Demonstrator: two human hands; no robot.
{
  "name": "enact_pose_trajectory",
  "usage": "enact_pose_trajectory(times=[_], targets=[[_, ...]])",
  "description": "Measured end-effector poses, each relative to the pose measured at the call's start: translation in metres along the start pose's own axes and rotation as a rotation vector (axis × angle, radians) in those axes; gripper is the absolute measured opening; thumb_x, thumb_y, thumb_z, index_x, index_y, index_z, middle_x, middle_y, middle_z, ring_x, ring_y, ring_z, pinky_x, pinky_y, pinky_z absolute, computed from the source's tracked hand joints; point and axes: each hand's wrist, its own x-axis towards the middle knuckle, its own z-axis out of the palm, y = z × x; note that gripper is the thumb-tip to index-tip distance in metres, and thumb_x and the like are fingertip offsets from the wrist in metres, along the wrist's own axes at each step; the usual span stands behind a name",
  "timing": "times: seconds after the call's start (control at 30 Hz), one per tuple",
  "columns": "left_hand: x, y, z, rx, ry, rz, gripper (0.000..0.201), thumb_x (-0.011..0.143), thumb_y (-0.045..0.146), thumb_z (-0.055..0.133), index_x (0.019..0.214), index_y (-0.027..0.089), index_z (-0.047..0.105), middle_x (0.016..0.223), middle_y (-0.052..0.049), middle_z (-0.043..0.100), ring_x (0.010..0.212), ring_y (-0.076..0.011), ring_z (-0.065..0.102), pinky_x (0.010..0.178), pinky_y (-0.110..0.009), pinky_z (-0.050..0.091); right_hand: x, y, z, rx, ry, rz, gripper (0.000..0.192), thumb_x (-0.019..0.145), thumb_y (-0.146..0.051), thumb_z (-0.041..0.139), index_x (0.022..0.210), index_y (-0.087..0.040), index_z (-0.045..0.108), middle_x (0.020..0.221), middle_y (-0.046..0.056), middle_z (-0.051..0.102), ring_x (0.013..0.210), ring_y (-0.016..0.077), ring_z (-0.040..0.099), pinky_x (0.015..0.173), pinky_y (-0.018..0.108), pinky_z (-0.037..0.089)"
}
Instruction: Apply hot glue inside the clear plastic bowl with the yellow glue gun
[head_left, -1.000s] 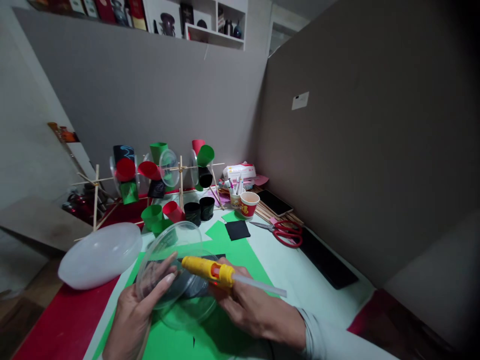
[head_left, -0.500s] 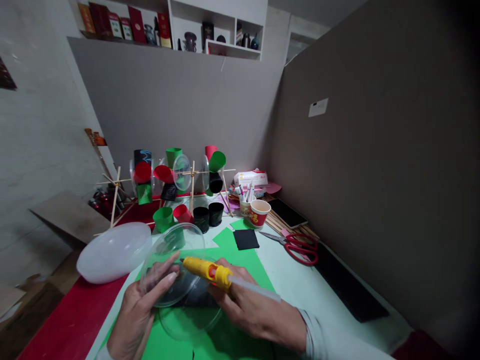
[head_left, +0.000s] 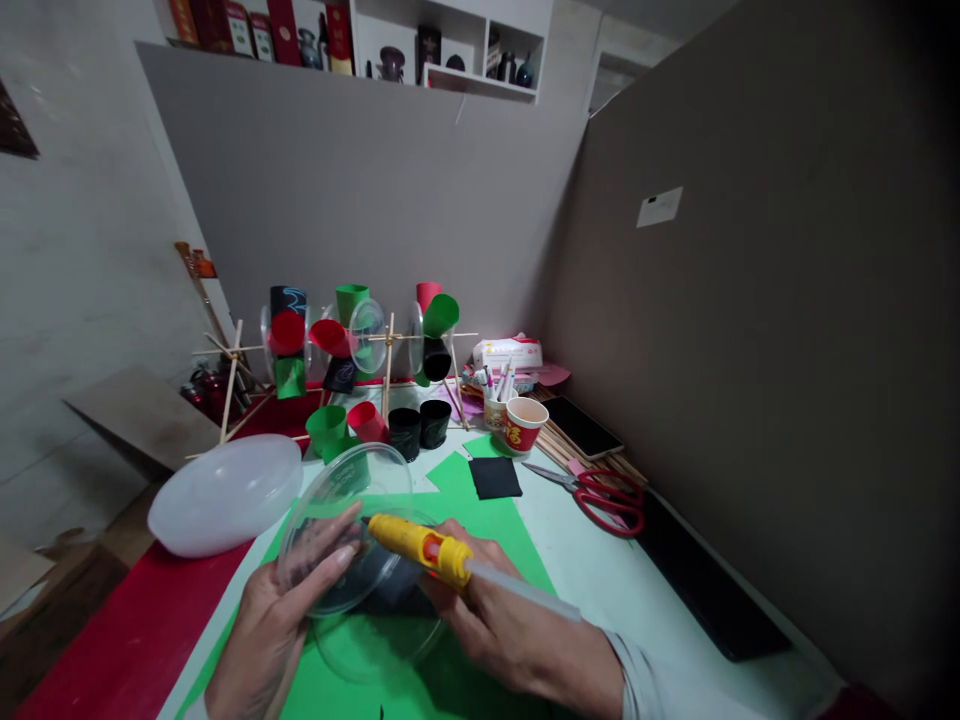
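Note:
My left hand point(head_left: 289, 610) grips a clear round plastic lid point(head_left: 379, 470) tilted up, thumb on its near face and fingers seen through it. In my right hand point(head_left: 487, 620) is a yellow hot glue gun point(head_left: 416, 545), a long translucent glue stick point(head_left: 525, 592) poking out of its back end. The gun's dark nozzle points left and is close to the lid's face by my left fingertips; whether it touches I cannot tell. Below the lid lie a second clear lid point(head_left: 337, 650) and something dark, partly hidden, on a green sheet point(head_left: 480, 530).
Behind my hands stand a stick frame point(head_left: 388, 375) with clear discs and coloured cups, plus loose green, red and black cups point(head_left: 403, 430). A white balloon point(head_left: 225, 495) lies left. To the right are a black square point(head_left: 495, 478), a paper cup point(head_left: 525, 425), scissors point(head_left: 611, 503) and a phone point(head_left: 581, 425).
The view has shifted slightly. Both hands keep nearly the same pose, the glue gun still held against or close to the lid.

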Motion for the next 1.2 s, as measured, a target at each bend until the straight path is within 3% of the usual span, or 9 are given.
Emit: enact_pose_trajectory(times=[0.37, 0.5, 0.7, 0.8, 1.2], targets=[[0.001, -0.002, 0.000, -0.003, -0.011, 0.004, 0.034, 0.076, 0.040, 0.089, 0.109, 0.031, 0.086, 0.139, -0.001, 0.077, 0.152, -0.0339, 0.052, 0.125, -0.041, 0.045, 0.001, 0.003, 0.001, 0.018, 0.019, -0.024, 0.049, 0.107, -0.045, 0.029, 0.124, -0.013, 0.062, 0.123, 0.021, 0.072, 0.103, 0.0354, 0.070, 0.096, 0.050, 0.059], [-0.001, 0.000, 0.000, 0.011, -0.017, 0.006, 0.032, 0.078, 0.040, 0.088, 0.108, 0.032, 0.086, 0.139, 0.000, 0.077, 0.154, -0.0337, 0.049, 0.124, -0.042, 0.046, 0.002, 0.002, 0.001, 0.001, 0.017, 0.007, 0.044, 0.106, -0.047, 0.029, 0.117, -0.018, 0.060, 0.116, 0.019, 0.073, 0.099, 0.0358, 0.069, 0.092, 0.052, 0.059], [0.005, -0.006, -0.005, 0.030, -0.027, 0.023, 0.034, 0.075, 0.045, 0.091, 0.107, 0.033, 0.086, 0.140, 0.000, 0.077, 0.158, -0.0342, 0.043, 0.130, -0.045, 0.037, 0.001, 0.004, 0.004, 0.003, 0.031, -0.013, 0.037, 0.105, -0.048, 0.029, 0.109, -0.021, 0.055, 0.114, 0.018, 0.072, 0.095, 0.0340, 0.068, 0.088, 0.051, 0.059], [0.006, -0.008, -0.006, 0.033, -0.032, 0.023, 0.039, 0.072, 0.049, 0.093, 0.108, 0.035, 0.086, 0.141, 0.001, 0.076, 0.158, -0.0349, 0.043, 0.128, -0.045, 0.040, 0.001, 0.005, 0.006, -0.011, 0.044, -0.024, 0.034, 0.106, -0.045, 0.029, 0.106, -0.023, 0.054, 0.111, 0.016, 0.072, 0.091, 0.0322, 0.066, 0.086, 0.049, 0.058], [-0.003, -0.004, 0.002, 0.022, 0.015, 0.010, 0.027, 0.080, 0.038, 0.085, 0.107, 0.037, 0.086, 0.141, 0.005, 0.076, 0.154, -0.0295, 0.048, 0.128, -0.035, 0.039, 0.001, 0.011, 0.009, -0.016, 0.087, -0.077, 0.028, 0.108, -0.042, 0.033, 0.105, -0.024, 0.054, 0.106, 0.011, 0.070, 0.088, 0.0275, 0.063, 0.082, 0.042, 0.058]])
